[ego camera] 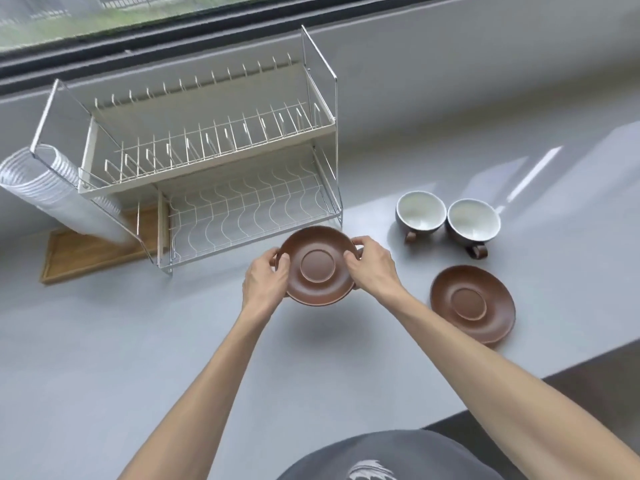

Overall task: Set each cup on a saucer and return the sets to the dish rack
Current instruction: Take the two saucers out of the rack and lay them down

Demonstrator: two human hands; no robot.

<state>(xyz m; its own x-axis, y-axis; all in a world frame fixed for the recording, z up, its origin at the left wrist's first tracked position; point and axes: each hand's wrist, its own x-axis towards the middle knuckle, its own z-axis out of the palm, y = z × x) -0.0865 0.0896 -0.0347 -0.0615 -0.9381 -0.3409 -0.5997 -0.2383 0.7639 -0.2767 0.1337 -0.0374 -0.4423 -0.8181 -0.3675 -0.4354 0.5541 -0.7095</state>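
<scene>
**Brown saucer held in both hands before the dish rack**

Brown and matte, the held saucer [317,266] is lifted clear of the grey table [104,341], casting a soft shadow below. The left hand [265,278] grips its left rim, and the right hand [372,263] grips its right rim, fingers curled over the edge. A pale line under its near rim may be a further saucer beneath; I cannot tell.

Just behind it stands the two-tier wire dish rack [207,150], both tiers bare. On the rack's left end hangs a clear ribbed holder [52,188], above a wooden tray [93,251] lying on the table.

To the right, a second brown saucer [472,303] lies flat on the table. Behind it two cups sit upright, touching side by side, white inside and dark outside, with brown handles toward the viewer: the left cup [420,211] and the right cup [473,221].
</scene>
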